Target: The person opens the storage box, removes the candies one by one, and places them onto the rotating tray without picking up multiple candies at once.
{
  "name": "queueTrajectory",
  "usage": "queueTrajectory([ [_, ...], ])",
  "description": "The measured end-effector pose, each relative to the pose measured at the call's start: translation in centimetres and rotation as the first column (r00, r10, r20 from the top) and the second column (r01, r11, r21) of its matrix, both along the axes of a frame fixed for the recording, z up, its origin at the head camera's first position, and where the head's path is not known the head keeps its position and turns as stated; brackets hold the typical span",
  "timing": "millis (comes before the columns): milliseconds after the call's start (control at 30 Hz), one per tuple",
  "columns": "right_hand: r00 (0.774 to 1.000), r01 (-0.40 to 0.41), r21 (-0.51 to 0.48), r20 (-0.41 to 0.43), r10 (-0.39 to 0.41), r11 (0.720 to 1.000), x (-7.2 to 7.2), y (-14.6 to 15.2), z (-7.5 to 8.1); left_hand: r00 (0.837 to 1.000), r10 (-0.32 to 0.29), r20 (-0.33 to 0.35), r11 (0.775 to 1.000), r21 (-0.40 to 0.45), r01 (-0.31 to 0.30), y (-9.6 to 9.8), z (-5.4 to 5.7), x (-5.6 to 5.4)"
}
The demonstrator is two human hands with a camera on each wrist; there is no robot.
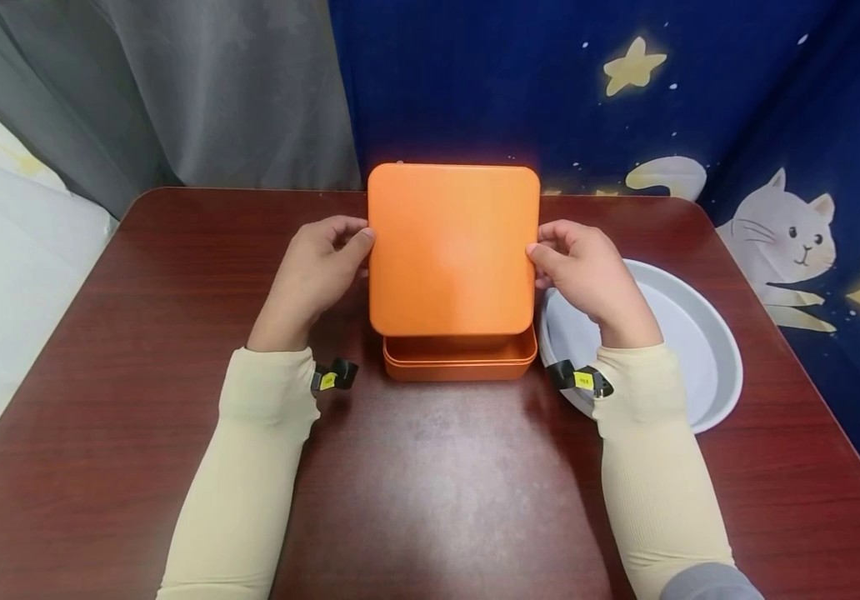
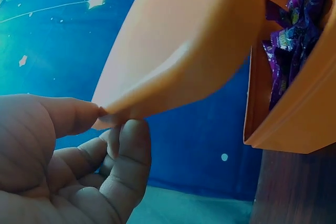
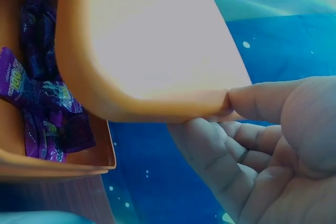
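the left hand (image 1: pixel 315 271) and right hand (image 1: pixel 587 271) pinch opposite sides of the lid (image 1: pixel 452 250), raised above the box (image 1: pixel 460 372). purple packets (image 2: pixel 294 40) lie in the box, on the table (image 1: pixel 137 417). the tray (image 1: pixel 700 350) lies just beside the box, partly hidden by the right arm (image 1: pixel 658 475).

Head view: bright, clear; diffuse glare on table (image 1: pixel 445 500), in front of orange lid (image 1: pixel 452 250); soft shadows to lid's lower left and lower right. Wrist views: dimmer, blue-cast; lid face washed pale.
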State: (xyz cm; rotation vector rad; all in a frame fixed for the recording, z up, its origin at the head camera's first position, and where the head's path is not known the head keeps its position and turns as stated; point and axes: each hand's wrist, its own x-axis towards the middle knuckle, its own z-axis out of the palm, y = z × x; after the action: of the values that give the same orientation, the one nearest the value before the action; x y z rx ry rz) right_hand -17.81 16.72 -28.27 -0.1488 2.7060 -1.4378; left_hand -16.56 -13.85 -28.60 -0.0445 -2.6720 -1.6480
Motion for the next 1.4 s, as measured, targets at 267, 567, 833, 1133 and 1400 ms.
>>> queueTrajectory([
  [267, 1.0, -0.001, -0.041, -0.019, 0.001, 0.999, 0.1, -0.1, 0.2, 0.999, 0.034, -0.036, 0.999, -0.019, -0.034, 0.1, 0.0, 0.1],
  [567, 0.999, 0.0, 0.042, -0.054, 0.002, 0.999, 0.6, -0.1, 1.0, 0.988, 0.076, -0.137, 0.997, 0.035, -0.072, 0.0, 0.4, 0.4],
  [833, 0.997, 0.003, 0.051, -0.083, 0.001, 0.999, 0.9, 0.0, 1.2, 0.971, 0.087, -0.223, 0.996, 0.043, -0.08, 0.1, 1.0, 0.9],
  [1133, 0.994, 0.029, -0.039, -0.103, -0.033, 0.999, 1.2, 0.0, 1.1, 0.98, 0.046, -0.192, 0.996, -0.063, -0.059, -0.1, 1.2, 1.3],
  [1400, 0.997, 0.008, -0.111, -0.079, -0.017, 0.994, 1.2, 0.2, 1.1, 0.993, 0.004, -0.118, 0.996, -0.092, -0.015, 0.0, 1.1, 1.5],
])
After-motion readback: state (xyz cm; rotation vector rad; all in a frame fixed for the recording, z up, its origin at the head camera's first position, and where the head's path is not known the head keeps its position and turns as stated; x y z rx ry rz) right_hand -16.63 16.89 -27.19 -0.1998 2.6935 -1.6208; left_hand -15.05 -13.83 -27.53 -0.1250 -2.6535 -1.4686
